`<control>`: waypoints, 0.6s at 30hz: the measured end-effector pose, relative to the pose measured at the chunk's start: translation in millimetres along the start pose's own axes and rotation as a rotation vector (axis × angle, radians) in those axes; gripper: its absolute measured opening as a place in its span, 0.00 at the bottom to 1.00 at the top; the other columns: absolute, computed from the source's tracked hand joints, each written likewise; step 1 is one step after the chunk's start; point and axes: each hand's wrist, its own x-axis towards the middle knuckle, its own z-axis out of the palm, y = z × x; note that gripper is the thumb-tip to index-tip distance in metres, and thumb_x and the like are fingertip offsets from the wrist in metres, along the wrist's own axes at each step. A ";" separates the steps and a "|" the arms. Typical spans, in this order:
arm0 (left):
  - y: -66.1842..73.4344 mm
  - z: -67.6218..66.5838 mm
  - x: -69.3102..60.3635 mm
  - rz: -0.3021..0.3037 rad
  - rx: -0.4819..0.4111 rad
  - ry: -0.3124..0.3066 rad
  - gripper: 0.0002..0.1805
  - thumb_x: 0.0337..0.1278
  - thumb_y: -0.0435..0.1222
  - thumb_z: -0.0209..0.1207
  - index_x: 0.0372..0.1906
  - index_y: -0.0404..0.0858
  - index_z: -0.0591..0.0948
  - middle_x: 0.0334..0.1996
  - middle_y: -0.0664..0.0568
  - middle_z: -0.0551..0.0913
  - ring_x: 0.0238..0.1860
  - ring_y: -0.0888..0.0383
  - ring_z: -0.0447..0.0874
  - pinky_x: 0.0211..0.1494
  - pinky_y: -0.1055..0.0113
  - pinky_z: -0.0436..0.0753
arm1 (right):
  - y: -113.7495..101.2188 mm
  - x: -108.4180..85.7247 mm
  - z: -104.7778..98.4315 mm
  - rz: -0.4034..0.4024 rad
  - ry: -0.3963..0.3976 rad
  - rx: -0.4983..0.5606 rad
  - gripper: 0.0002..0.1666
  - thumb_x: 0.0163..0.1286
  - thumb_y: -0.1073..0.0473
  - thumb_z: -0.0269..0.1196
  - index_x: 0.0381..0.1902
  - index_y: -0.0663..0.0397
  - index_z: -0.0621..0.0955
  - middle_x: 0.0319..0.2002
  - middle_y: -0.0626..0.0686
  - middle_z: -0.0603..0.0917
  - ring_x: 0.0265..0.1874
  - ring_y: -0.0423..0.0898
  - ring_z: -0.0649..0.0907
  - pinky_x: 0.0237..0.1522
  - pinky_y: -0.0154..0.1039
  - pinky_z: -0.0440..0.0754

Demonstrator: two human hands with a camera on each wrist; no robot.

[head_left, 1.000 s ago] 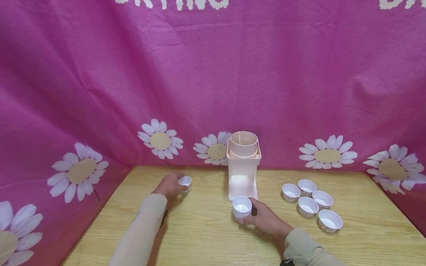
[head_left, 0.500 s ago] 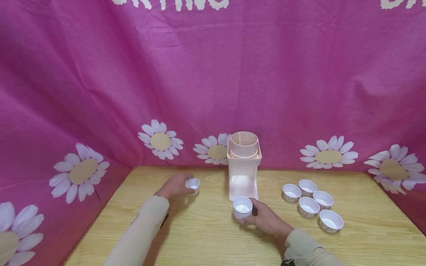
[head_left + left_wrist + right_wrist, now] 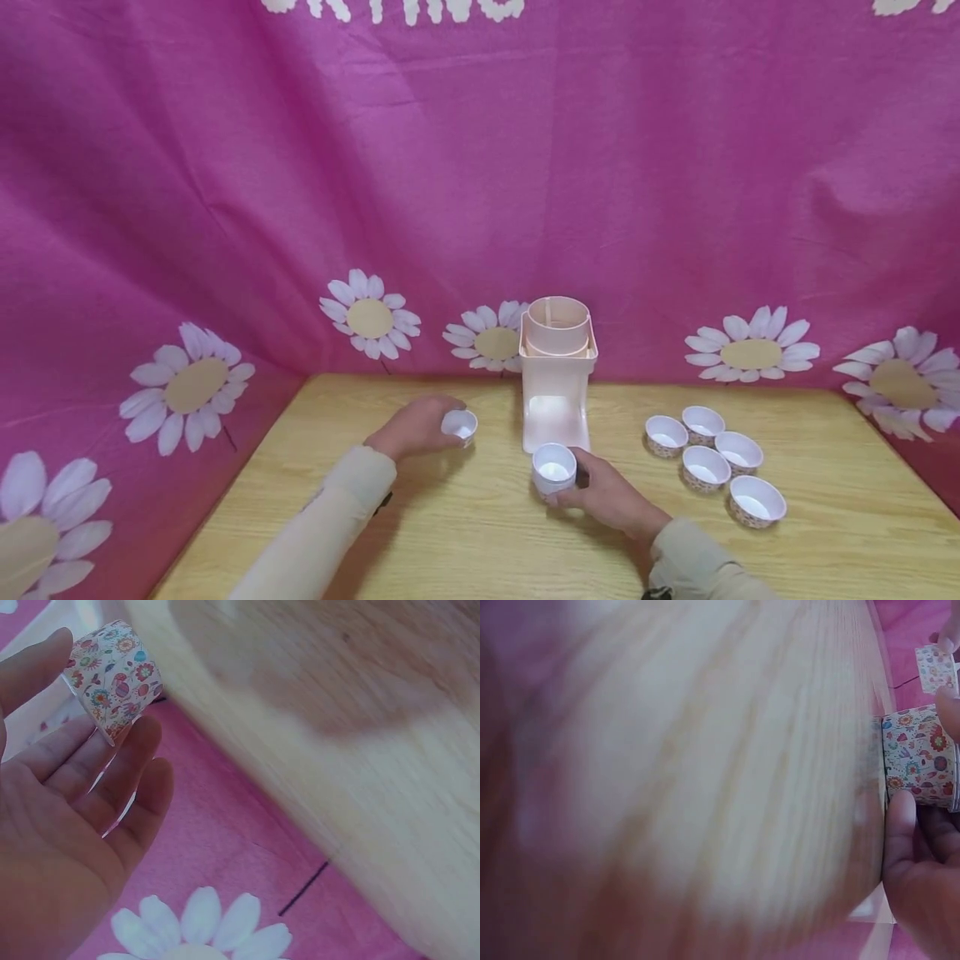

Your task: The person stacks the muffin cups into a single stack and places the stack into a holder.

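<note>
My left hand (image 3: 415, 428) pinches a small floral-printed paper baking cup (image 3: 462, 426) just above the table, left of the pale pink holder. The left wrist view has the printed wall of this baking cup (image 3: 114, 679) between thumb and fingers. In front of the holder my right hand (image 3: 613, 498) grips a stack of nested baking cups (image 3: 554, 473) from its right side. White insides face up in the head view. The right wrist view shows the stack's flowered side (image 3: 916, 756), with its layered rims partly cut off by the frame edge.
A pale pink plastic holder (image 3: 557, 383) with a round open tube on top stands at the table's back. Several single baking cups (image 3: 707, 468) sit on the right of the wooden table (image 3: 465, 550). A pink flowered cloth (image 3: 615, 183) hangs behind.
My left hand has moved right with its baking cup, nearer to the stack. The right hand keeps its grip on the stack in the same place. The head view has shifted slightly.
</note>
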 end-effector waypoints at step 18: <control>32.8 -12.7 8.1 0.105 0.022 0.018 0.26 0.51 0.40 0.71 0.56 0.38 0.80 0.50 0.49 0.85 0.47 0.54 0.80 0.57 0.55 0.81 | 0.8 1.4 -0.8 0.015 0.026 -0.008 0.39 0.54 0.58 0.74 0.63 0.61 0.74 0.55 0.58 0.83 0.62 0.58 0.77 0.68 0.58 0.69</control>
